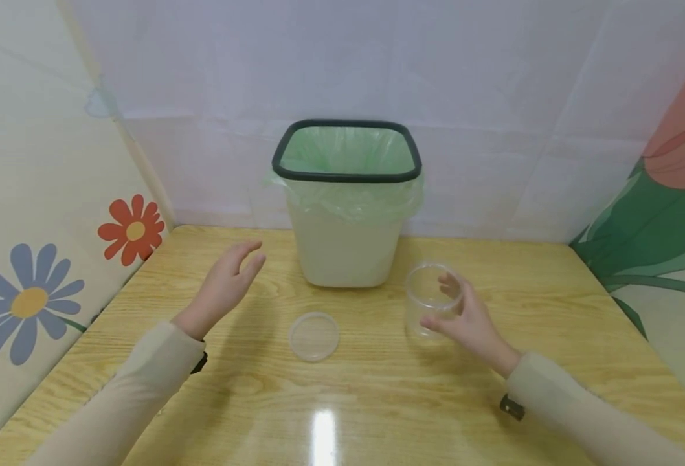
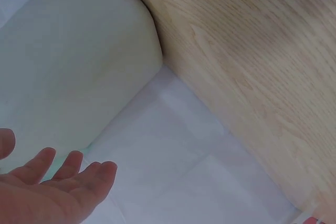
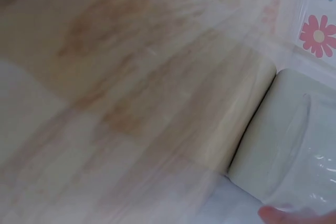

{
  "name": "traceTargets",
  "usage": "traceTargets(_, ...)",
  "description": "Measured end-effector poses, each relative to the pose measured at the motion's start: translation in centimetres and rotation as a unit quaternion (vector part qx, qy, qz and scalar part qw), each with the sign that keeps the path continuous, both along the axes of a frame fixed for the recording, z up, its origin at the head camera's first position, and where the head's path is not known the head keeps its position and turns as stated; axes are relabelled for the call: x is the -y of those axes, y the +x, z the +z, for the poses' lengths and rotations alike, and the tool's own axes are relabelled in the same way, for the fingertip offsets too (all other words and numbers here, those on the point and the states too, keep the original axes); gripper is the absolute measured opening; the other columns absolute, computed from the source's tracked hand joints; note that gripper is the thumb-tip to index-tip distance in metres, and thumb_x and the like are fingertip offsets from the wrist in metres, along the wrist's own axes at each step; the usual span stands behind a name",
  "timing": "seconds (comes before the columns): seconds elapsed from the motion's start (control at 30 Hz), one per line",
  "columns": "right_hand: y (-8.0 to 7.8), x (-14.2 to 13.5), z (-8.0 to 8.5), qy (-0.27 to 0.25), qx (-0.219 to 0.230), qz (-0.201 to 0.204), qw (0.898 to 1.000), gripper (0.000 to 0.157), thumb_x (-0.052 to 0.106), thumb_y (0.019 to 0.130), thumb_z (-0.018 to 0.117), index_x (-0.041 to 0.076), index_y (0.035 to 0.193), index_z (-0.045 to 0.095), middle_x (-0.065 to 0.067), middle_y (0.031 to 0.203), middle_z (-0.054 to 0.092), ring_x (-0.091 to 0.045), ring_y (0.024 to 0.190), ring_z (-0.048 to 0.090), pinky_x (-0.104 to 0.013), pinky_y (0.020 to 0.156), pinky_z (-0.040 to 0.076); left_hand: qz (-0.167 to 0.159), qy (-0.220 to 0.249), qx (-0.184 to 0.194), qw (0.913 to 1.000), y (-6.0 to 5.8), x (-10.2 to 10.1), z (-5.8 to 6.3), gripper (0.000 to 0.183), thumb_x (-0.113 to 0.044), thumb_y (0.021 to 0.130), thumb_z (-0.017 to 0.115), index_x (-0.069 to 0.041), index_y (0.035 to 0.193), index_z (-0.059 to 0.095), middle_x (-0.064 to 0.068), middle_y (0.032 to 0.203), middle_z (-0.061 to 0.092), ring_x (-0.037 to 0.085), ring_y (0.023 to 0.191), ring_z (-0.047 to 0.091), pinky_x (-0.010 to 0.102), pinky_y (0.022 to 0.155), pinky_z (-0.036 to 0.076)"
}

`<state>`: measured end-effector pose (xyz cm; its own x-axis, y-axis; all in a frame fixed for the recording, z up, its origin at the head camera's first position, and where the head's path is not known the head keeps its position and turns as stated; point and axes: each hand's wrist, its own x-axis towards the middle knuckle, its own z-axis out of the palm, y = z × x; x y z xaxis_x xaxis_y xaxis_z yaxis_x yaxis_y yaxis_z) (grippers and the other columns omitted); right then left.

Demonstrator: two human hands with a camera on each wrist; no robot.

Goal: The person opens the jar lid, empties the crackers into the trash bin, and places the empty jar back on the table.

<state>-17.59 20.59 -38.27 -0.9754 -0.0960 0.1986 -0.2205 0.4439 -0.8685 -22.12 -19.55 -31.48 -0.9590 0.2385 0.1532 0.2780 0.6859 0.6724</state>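
My right hand [image 1: 467,318] holds a clear, round plastic tub [image 1: 421,304] by its side, thumb in front and fingers at the back. The tub's top looks uncovered, and it is upright over the right half of the table. In the right wrist view the tub [image 3: 310,156] fills the right edge, with only a fingertip showing below it. A flat, clear round lid [image 1: 314,336] lies on the table between my hands. On the left my left hand [image 1: 226,278] is raised over the table, fingers loosely extended, holding nothing.
A pale trash bin [image 1: 345,249] with a dark rim and a green liner bag [image 1: 348,197] stands at the back of the wooden table [image 1: 249,401]. White cloth [image 1: 494,116] hangs behind it. Flower-printed panels [image 1: 33,162] flank both sides.
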Motion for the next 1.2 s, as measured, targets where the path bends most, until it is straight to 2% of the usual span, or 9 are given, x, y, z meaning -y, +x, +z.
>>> traceTargets(0.1, 0.2, 0.1, 0.0, 0.007, 0.000, 0.003, 1.000, 0.096, 0.006, 0.077, 0.084, -0.010, 0.150, 0.025, -0.030, 0.149, 0.040, -0.049, 0.136, 0.042, -0.062, 0.110, 0.039, -0.001, -0.005, 0.003, 1.0000, 0.0, 0.1, -0.2, 0.062, -0.038, 0.109, 0.037, 0.006, 0.152, 0.033, 0.029, 0.157, 0.031, 0.047, 0.147, 0.026, 0.064, 0.118, 0.024)
traceTargets(0.37, 0.2, 0.4, -0.7, 0.019, 0.012, 0.021, 1.000, 0.093, 0.009, 0.076, 0.085, -0.011, 0.147, 0.029, -0.031, 0.146, 0.043, -0.050, 0.134, 0.044, -0.062, 0.109, 0.041, -0.004, -0.005, 0.002, 1.0000, 0.4, 0.1, -0.6, 0.058, -0.033, 0.110, 0.038, 0.008, 0.151, 0.033, 0.031, 0.156, 0.031, 0.048, 0.146, 0.027, 0.065, 0.117, 0.026)
traceTargets(0.73, 0.4, 0.4, -0.8, 0.077, 0.030, 0.047, 0.995, 0.094, 0.020, 0.081, 0.084, -0.006, 0.150, 0.027, -0.032, 0.148, 0.043, -0.051, 0.135, 0.042, -0.067, 0.107, 0.040, -0.002, -0.016, 0.000, 0.9999, 0.8, 0.0, -0.8, 0.057, -0.032, 0.109, 0.040, 0.007, 0.150, 0.034, 0.031, 0.156, 0.031, 0.048, 0.146, 0.027, 0.065, 0.117, 0.026)
traceTargets(0.97, 0.5, 0.4, -1.2, 0.103, 0.054, 0.071, 0.991, 0.098, 0.027, 0.083, 0.082, -0.007, 0.152, 0.020, -0.033, 0.151, 0.038, -0.054, 0.136, 0.041, -0.069, 0.108, 0.037, -0.003, -0.019, 0.003, 0.9998, 0.8, 0.1, -1.1, 0.058, -0.033, 0.109, 0.039, 0.007, 0.151, 0.034, 0.030, 0.157, 0.030, 0.048, 0.146, 0.027, 0.066, 0.116, 0.026)
traceTargets(1.1, 0.4, 0.3, -1.6, 0.133, 0.065, 0.075, 0.986, 0.104, 0.033, 0.083, 0.081, -0.002, 0.155, 0.014, -0.033, 0.149, 0.041, -0.055, 0.132, 0.044, -0.070, 0.106, 0.039, -0.003, -0.018, 0.002, 0.9998, 0.7, 0.0, -1.2, 0.058, -0.032, 0.109, 0.040, 0.007, 0.151, 0.034, 0.030, 0.157, 0.030, 0.048, 0.146, 0.027, 0.065, 0.117, 0.026)
traceTargets(1.2, 0.4, 0.2, -1.6, 0.143, 0.064, 0.082, 0.984, 0.108, 0.031, 0.081, 0.083, 0.000, 0.156, 0.011, -0.035, 0.146, 0.043, -0.056, 0.128, 0.047, -0.071, 0.103, 0.040, -0.003, -0.020, 0.003, 0.9998, 0.7, 0.0, -1.3, 0.059, -0.034, 0.109, 0.040, 0.007, 0.151, 0.033, 0.030, 0.157, 0.030, 0.048, 0.146, 0.026, 0.065, 0.117, 0.025)
